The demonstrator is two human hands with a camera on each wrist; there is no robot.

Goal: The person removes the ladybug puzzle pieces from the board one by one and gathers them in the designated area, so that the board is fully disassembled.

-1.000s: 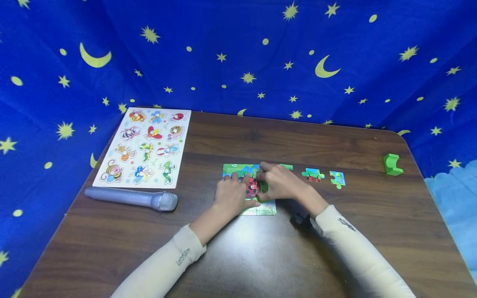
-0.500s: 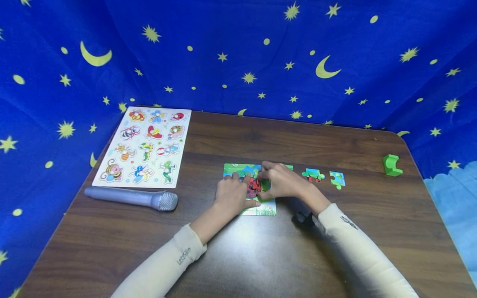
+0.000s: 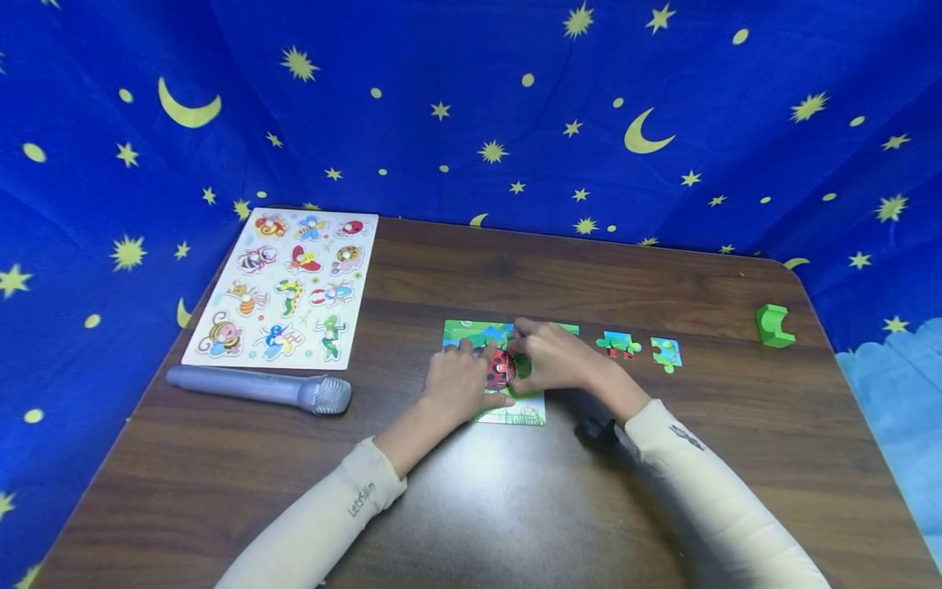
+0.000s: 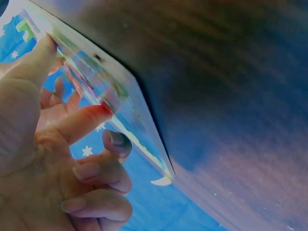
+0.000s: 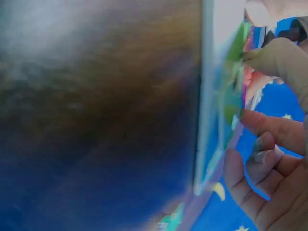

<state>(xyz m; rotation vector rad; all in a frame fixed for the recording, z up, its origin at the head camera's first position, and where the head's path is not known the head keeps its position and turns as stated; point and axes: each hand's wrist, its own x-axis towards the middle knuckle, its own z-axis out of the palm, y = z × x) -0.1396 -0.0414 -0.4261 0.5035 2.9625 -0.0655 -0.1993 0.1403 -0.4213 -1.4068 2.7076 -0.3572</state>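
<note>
In the head view a jigsaw puzzle [image 3: 508,414] lies on the table, green and blue with a red spotted ladybug [image 3: 501,372] in its middle. My left hand [image 3: 455,383] rests over its left side, thumb near the lower edge and index fingertip [image 4: 103,111] pressing the surface; the other fingers are loosely bent. From the right, my right hand [image 3: 553,357] pinches a puzzle piece [image 5: 234,86] between thumb and index finger, beside the ladybug. Much of that piece is hidden by the hand in the head view. Two loose puzzle pieces [image 3: 618,344] lie farther right.
A white insect peg board [image 3: 346,327] lies at the left back, with a grey toy microphone [image 3: 257,388] just in front of it. A green curved block [image 3: 774,325] stands near the right edge. Behind the table [image 3: 441,270] hangs a blue starry cloth [image 3: 471,90].
Both hands stay over the puzzle. The right hand and fingers shift slightly to the right, then hold there; the red ladybug area between the hands shows slightly differently.
</note>
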